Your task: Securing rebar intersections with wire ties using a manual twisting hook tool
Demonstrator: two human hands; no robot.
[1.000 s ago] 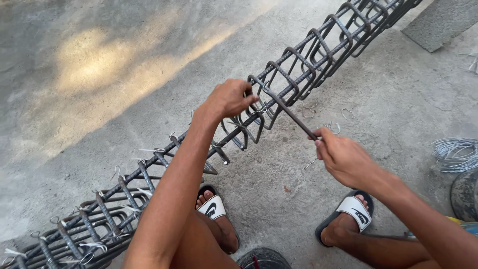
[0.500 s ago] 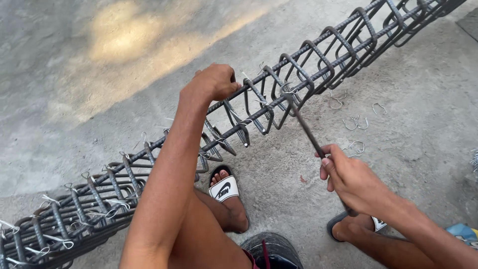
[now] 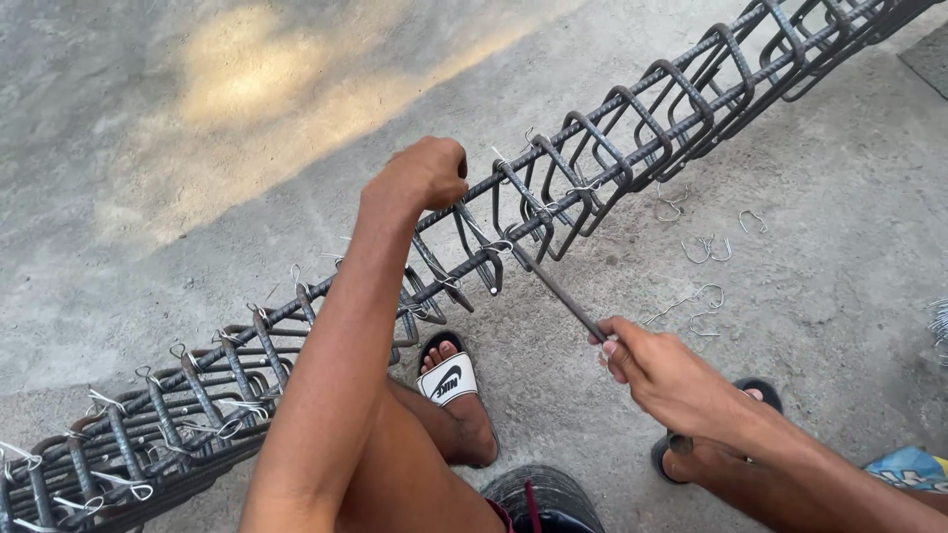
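A long steel rebar cage (image 3: 632,128) with bent stirrups and wire ties runs diagonally from the lower left to the upper right over the concrete ground. My left hand (image 3: 420,176) grips a top bar of the cage near its middle. My right hand (image 3: 662,370) holds a thin metal hook tool (image 3: 558,286), whose tip reaches a wire tie at a stirrup joint (image 3: 504,245) just right of my left hand.
Loose bent pieces of tie wire (image 3: 696,247) lie on the concrete (image 3: 197,148) to the right of the cage. My feet in sandals (image 3: 449,380) rest below the cage. A bundle of wire (image 3: 938,321) shows at the right edge.
The view has shifted, so the cage and hands sit further left in frame. My right hand has drawn the hook tool down and left to a lower tie.
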